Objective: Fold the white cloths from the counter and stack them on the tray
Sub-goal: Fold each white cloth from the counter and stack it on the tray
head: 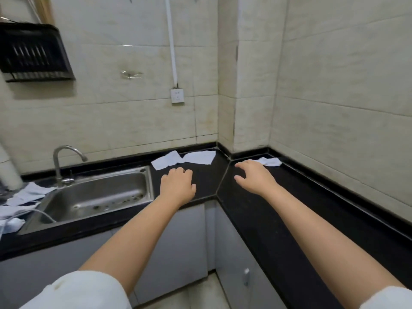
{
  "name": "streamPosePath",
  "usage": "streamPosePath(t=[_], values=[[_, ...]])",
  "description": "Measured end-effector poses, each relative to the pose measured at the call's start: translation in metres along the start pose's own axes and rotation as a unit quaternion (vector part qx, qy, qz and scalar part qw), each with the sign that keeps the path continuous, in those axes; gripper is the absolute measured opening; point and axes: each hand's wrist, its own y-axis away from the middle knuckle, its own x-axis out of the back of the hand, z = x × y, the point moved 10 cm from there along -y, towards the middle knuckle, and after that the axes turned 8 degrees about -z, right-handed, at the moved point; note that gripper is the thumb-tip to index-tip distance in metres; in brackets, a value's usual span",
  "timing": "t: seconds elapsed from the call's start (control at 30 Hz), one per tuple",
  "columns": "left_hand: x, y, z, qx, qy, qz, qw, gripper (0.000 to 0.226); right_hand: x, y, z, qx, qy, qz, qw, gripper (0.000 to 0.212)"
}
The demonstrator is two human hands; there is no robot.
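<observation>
Both empty, fingers loosely spread, the left hand [178, 186] and right hand [256, 177] reach across the black table [278, 219] toward white cloths [185, 160] at centre frame, apparently to gather them for folding.

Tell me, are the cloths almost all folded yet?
Not yet. No folded cloth or tray shows. Both hands, the left hand and right hand, hold nothing and reach over the counter. Two flat cloths and a crumpled cloth wait by the wall, and more white cloths lie beside the sink.
</observation>
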Motion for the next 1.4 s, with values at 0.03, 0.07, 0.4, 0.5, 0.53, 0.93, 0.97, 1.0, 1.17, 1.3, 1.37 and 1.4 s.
streamPosePath(t=[0.03,0.07,0.4,0.5,0.53,0.93,0.97,1.0,1.17,1.3,1.37,1.4], values=[[-0.001,-0.020,-0.008,0.002,-0.001,-0.001,1.000,0.040,-0.004,-0.022,0.003,0.001,-0.002,-0.006,1.000,0.046],[-0.002,-0.040,-0.015,0.005,-0.002,-0.003,1.000,0.040,-0.008,-0.044,0.007,0.001,-0.002,-0.012,1.000,0.046],[-0.077,-0.244,-0.044,-0.024,-0.004,-0.066,0.998,0.041,-0.091,-0.223,0.092,-0.075,-0.007,-0.087,0.993,0.045],[-0.106,-0.315,-0.022,-0.072,0.008,-0.079,0.994,0.041,-0.110,-0.270,0.139,-0.128,-0.010,-0.090,0.988,0.045],[-0.115,-0.340,-0.012,-0.092,0.012,-0.081,0.992,0.040,-0.116,-0.286,0.155,-0.147,-0.012,-0.090,0.985,0.045],[-0.230,-0.558,0.089,-0.271,0.050,-0.159,0.948,0.037,-0.191,-0.407,0.334,-0.421,-0.113,-0.036,0.899,0.026],[-0.240,-0.566,0.095,-0.281,0.052,-0.165,0.944,0.037,-0.200,-0.414,0.345,-0.436,-0.120,-0.028,0.892,0.026],[-0.250,-0.572,0.099,-0.289,0.055,-0.171,0.940,0.037,-0.210,-0.422,0.356,-0.447,-0.126,-0.022,0.885,0.027],[-0.302,-0.594,0.104,-0.306,0.057,-0.208,0.928,0.039,-0.245,-0.456,0.400,-0.512,-0.103,0.013,0.853,0.031],[-0.329,-0.605,0.102,-0.307,0.044,-0.229,0.923,0.040,-0.252,-0.458,0.419,-0.550,-0.076,0.055,0.830,0.026],[-0.333,-0.610,0.104,-0.307,0.056,-0.228,0.922,0.040,-0.247,-0.453,0.422,-0.536,-0.105,0.094,0.832,0.022],[-0.334,-0.611,0.107,-0.307,0.064,-0.227,0.922,0.041,-0.242,-0.449,0.420,-0.518,-0.125,0.115,0.838,0.018]])
